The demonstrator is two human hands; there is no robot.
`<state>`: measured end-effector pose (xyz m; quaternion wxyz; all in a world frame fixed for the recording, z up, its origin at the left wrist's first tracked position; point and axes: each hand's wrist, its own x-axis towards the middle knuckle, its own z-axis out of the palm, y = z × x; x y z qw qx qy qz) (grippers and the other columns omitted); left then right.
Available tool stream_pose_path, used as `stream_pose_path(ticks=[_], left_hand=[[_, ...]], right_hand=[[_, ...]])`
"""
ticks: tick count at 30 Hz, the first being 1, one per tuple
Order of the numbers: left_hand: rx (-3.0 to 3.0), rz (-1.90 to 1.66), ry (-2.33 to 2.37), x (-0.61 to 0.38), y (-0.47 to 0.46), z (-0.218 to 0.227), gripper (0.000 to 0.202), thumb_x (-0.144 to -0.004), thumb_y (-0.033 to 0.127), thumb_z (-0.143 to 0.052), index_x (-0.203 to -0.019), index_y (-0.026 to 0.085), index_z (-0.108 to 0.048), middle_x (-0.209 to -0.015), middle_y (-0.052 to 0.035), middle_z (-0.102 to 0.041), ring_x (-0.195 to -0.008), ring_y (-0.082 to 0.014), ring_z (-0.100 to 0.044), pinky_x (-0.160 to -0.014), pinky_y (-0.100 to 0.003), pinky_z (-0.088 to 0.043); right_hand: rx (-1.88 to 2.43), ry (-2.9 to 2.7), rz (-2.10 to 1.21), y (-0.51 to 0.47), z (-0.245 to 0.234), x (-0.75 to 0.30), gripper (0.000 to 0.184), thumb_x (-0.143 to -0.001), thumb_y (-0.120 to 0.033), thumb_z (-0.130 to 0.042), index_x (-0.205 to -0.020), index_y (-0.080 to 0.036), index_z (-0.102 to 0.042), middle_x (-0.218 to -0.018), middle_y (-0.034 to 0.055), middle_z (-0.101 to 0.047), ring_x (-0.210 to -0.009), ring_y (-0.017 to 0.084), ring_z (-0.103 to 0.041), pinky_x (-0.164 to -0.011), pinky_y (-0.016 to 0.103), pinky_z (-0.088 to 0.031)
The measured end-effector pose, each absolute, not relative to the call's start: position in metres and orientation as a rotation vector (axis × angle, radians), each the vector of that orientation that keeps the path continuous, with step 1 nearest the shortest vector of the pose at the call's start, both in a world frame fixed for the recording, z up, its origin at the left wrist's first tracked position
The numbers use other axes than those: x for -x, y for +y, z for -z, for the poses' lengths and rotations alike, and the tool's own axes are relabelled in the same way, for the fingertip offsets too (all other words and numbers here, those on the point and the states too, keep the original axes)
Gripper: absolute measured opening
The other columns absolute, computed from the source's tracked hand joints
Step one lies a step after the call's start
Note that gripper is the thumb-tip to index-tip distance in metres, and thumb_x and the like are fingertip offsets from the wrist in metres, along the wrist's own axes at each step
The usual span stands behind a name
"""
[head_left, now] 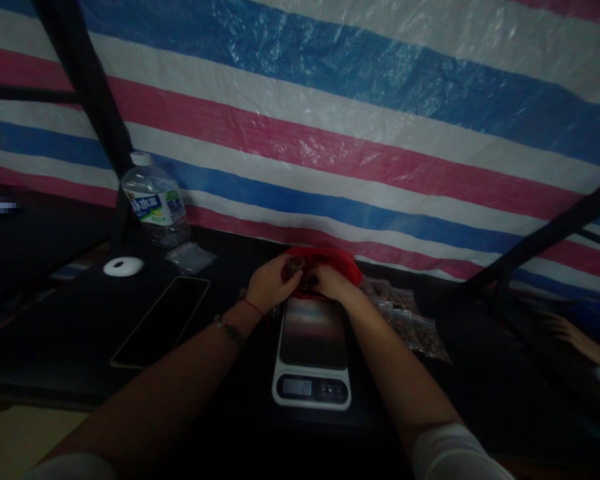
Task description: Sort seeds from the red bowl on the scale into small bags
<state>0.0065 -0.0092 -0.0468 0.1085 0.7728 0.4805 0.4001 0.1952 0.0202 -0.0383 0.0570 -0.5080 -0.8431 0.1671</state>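
A blue, white and red striped tarp closes off the far side of a dark table, with black poles slanting at both ends. On the table's left half lie a phone, face up, and a white puck-shaped object, with bare surface around them. A water bottle stands by the tarp, its blue-and-green label too blurred to read. At centre sits a kitchen scale, its display lit but illegible. Just beyond it, a red bag rests at the tarp's foot. The left hand curls around a small dark object at the bag's mouth; the right hand pinches the bag's edge. Clear packets of brownish bits lie just right of the scale. Another person's hand rests far right.
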Motion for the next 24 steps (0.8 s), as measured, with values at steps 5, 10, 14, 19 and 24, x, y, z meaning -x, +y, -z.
stream_pose_path(ticks=[5,10,14,19,24], left_hand=[[-2.263,-1.17,1.396,-0.006,-0.009,0.048,0.036,-0.083,0.038,-0.055,-0.115,0.021,-0.056,-0.109,-0.0051,-0.067,-0.098,-0.0209,-0.063,-0.087,-0.032,-0.05],[-2.28,-1.13,1.412,-0.006,-0.008,0.047,0.035,-0.083,0.037,-0.055,-0.113,0.021,-0.057,-0.108,-0.005,-0.067,-0.098,-0.0211,-0.064,-0.087,-0.032,-0.05],[-2.335,-1.07,1.409,-0.008,-0.008,0.048,0.034,-0.082,0.038,-0.055,-0.113,0.023,-0.058,-0.107,-0.0045,-0.068,-0.098,-0.022,-0.064,-0.086,-0.032,-0.049],[-2.361,-0.972,1.464,-0.009,-0.008,0.049,0.035,-0.082,0.04,-0.055,-0.112,0.024,-0.06,-0.103,-0.0049,-0.07,-0.091,-0.0233,-0.066,-0.079,-0.032,-0.051],[-2.387,-0.931,1.484,-0.009,-0.008,0.049,0.038,-0.082,0.042,-0.055,-0.114,0.023,-0.06,-0.103,-0.0062,-0.07,-0.093,-0.0242,-0.066,-0.078,-0.032,-0.05]], right_hand=[[1.512,-2.556,-0.428,0.021,0.037,-0.197,0.021,-0.076,-0.007,-0.06,-0.089,-0.016,-0.074,-0.091,0.0069,-0.073,-0.082,0.017,-0.066,-0.074,0.024,-0.046],[1.494,-2.516,-0.427,0.022,0.032,-0.201,0.024,-0.076,-0.006,-0.059,-0.092,-0.017,-0.073,-0.096,0.0064,-0.073,-0.086,0.017,-0.066,-0.08,0.024,-0.047],[1.478,-2.439,-0.377,0.023,0.03,-0.205,0.024,-0.076,-0.007,-0.06,-0.093,-0.017,-0.073,-0.095,0.0055,-0.073,-0.086,0.017,-0.066,-0.079,0.024,-0.047],[1.589,-2.312,-0.464,0.024,0.025,-0.208,0.021,-0.074,-0.009,-0.062,-0.09,-0.018,-0.074,-0.092,0.0042,-0.074,-0.081,0.016,-0.066,-0.075,0.024,-0.047],[1.446,-2.088,-0.533,0.015,0.003,-0.207,0.017,-0.077,-0.019,-0.063,-0.091,-0.017,-0.073,-0.093,0.004,-0.073,-0.085,0.016,-0.066,-0.079,0.025,-0.048]])
